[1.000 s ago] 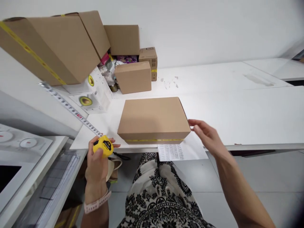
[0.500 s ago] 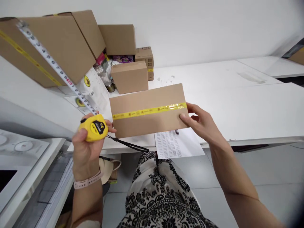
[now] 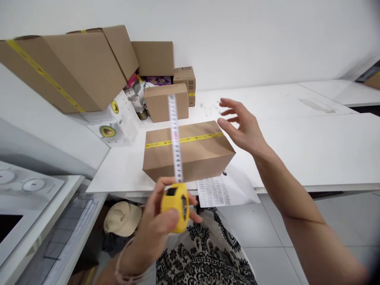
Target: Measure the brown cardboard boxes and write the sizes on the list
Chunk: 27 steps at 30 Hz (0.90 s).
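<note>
My left hand [image 3: 157, 217] is closed around a yellow tape measure [image 3: 175, 208] in front of the table edge. Its white blade [image 3: 175, 146] sticks out away from me, passing in front of a taped cardboard box [image 3: 202, 148]; whether it touches the box I cannot tell. That box rests on the white table, a strip of yellow tape running along its top. Beside the box's far right corner, my right hand [image 3: 242, 124] is raised with fingers apart and holds nothing. A printed sheet [image 3: 219, 192] lies partly beneath the box and overhangs the table's front edge.
Behind stands a smaller cardboard box [image 3: 166, 105], with more cartons near the wall. Large taped boxes [image 3: 80, 71] sit on white avocado-print cartons [image 3: 118, 128] at left. A white appliance [image 3: 26, 190] is at lower left, a beige cap [image 3: 123, 217] below the table.
The box has left my right hand and now sits on the table. My left hand has moved right and toward me, bringing the extended tape measure across in front of the box.
</note>
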Motion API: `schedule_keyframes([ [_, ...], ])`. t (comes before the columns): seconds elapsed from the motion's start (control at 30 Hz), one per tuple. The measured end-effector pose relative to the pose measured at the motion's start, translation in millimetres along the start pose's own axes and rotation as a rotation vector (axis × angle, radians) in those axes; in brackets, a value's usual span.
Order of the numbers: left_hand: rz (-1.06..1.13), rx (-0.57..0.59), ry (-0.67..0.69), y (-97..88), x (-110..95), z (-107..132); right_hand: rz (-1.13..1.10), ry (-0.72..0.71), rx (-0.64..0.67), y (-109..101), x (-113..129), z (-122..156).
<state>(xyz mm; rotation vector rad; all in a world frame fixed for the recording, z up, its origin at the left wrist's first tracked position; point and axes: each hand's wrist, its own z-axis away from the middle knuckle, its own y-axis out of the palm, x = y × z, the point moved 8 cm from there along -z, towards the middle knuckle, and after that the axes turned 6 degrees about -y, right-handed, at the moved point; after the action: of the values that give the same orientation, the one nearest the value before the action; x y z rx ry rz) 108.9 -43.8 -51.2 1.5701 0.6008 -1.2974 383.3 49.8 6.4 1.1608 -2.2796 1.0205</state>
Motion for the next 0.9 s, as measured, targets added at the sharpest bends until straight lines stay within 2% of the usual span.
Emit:
schedule_keyframes([
  [0.03,0.055,0.0,-0.08,10.4,19,1,-0.008,-0.067,0.016,4,8,-8],
  [0.1,0.138,0.0,-0.157,29.5,46,-3,-0.015,-0.179,0.074,15,20,-23],
  [0.2,0.19,-0.029,-0.188,46.7,66,-13,-0.017,-0.269,0.218,40,25,-36],
  [0.33,0.189,-0.068,-0.213,55.7,67,-24,0.004,-0.268,0.365,69,10,-44],
  [0.53,0.177,-0.115,-0.216,60.9,59,-40,0.082,-0.222,0.385,91,-15,-56],
  [0.7,0.169,-0.102,-0.238,69.2,54,-46,0.103,-0.16,0.415,100,-26,-60],
  [0.9,0.167,-0.088,-0.251,72.0,54,-40,0.04,0.026,0.434,98,-34,-56],
])
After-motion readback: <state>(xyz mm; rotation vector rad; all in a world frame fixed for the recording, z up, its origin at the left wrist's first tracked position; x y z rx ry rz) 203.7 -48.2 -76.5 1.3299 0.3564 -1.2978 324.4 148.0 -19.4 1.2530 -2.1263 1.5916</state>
